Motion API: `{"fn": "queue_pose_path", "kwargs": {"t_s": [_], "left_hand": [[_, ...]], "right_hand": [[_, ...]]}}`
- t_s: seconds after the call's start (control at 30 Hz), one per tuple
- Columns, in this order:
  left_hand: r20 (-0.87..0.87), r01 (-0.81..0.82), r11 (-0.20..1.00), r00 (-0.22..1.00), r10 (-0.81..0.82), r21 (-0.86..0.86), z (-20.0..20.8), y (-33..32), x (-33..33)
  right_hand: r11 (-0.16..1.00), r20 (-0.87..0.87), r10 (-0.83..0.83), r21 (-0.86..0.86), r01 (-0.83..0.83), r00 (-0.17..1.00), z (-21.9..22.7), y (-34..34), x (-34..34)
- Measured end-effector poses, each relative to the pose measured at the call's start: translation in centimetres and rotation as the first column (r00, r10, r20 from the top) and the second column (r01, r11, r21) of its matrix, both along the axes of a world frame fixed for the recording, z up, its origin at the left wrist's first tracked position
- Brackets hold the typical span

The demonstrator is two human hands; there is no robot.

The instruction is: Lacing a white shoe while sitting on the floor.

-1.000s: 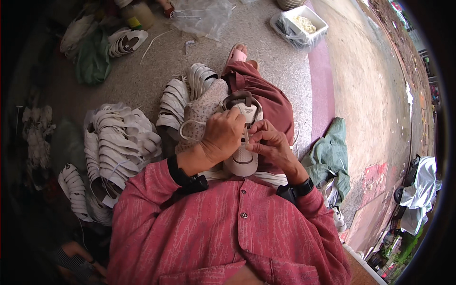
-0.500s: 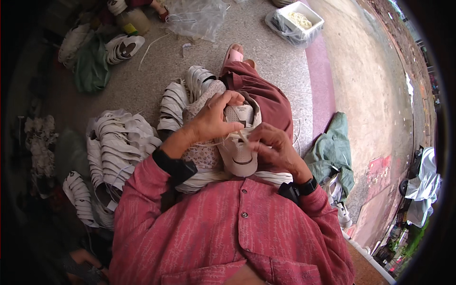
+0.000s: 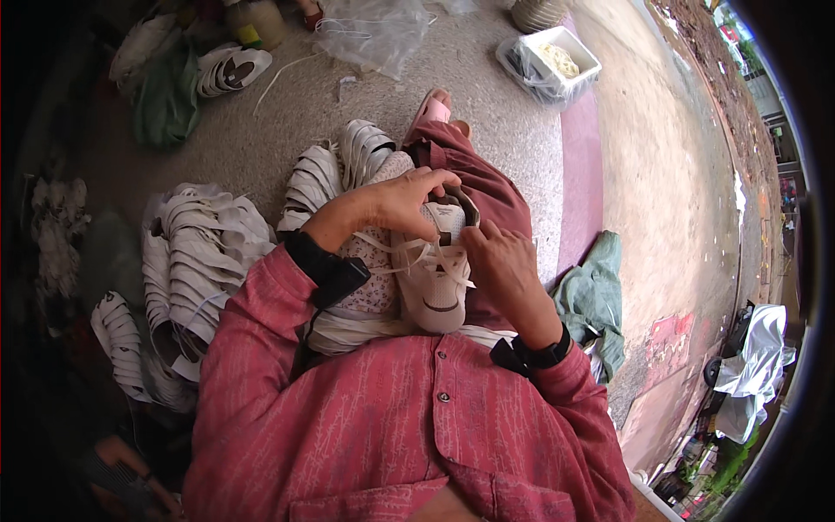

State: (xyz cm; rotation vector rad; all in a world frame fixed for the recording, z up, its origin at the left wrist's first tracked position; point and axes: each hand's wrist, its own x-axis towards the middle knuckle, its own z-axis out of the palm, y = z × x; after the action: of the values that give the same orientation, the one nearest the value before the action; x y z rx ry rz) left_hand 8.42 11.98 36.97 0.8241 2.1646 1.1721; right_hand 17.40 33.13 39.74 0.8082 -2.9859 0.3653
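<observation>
A white and beige sneaker (image 3: 437,296) rests on my lap, its toe toward me and its opening facing away. My left hand (image 3: 404,204) reaches over its left side and grips it, fingers bent at the opening and thumb by the tongue (image 3: 450,219). A pale flat shoelace (image 3: 442,257) crosses the front, with loose lengths hanging over the toe part. On the shoe's right side my right hand (image 3: 504,261) is closed, its fingertips pinched at the lace holes, seemingly on the lace; the fingertips are partly hidden.
Stacked white shoe uppers (image 3: 204,261) lie at the left, with further stacks (image 3: 313,183) beside my legs. A white foam box (image 3: 570,74) with pale laces stands far right. A green cloth (image 3: 593,291) lies at right; a clear plastic sheet (image 3: 374,35) is farther off.
My right hand has moved from over the laces up to the shoe's right edge. The lace now lies in loose loops over the front. My left hand stays at the opening.
</observation>
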Motion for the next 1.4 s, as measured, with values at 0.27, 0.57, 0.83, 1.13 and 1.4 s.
{"fn": "queue_pose_path", "kwargs": {"t_s": [0.27,0.57,0.83,1.13,1.4], "left_hand": [[0.083,0.007,0.994,0.996,-0.016,0.107,0.0,0.1,0.1],[0.307,0.006,0.948,0.945,-0.109,0.320,-0.6,0.7,0.7],[0.264,-0.004,0.967,0.962,-0.065,0.253,-0.8,1.2,0.8],[0.377,-0.118,0.938,0.926,-0.014,0.326,-1.0,0.7,0.9],[0.497,-0.219,0.874,0.867,-0.031,0.435,-2.4,0.1,1.0]], "right_hand": [[0.937,0.278,-0.086,-0.302,0.172,0.957,-1.3,0.7,-0.5],[0.906,0.547,0.031,-0.369,0.208,0.836,-1.4,1.9,-3.1],[0.825,0.530,0.228,-0.550,0.127,0.817,-2.6,2.2,-3.5],[0.343,0.803,0.199,-0.594,0.727,0.562,-2.3,2.8,-1.7],[-0.818,0.411,0.408,-0.234,0.526,0.815,-3.1,20.0,-3.0]]}}
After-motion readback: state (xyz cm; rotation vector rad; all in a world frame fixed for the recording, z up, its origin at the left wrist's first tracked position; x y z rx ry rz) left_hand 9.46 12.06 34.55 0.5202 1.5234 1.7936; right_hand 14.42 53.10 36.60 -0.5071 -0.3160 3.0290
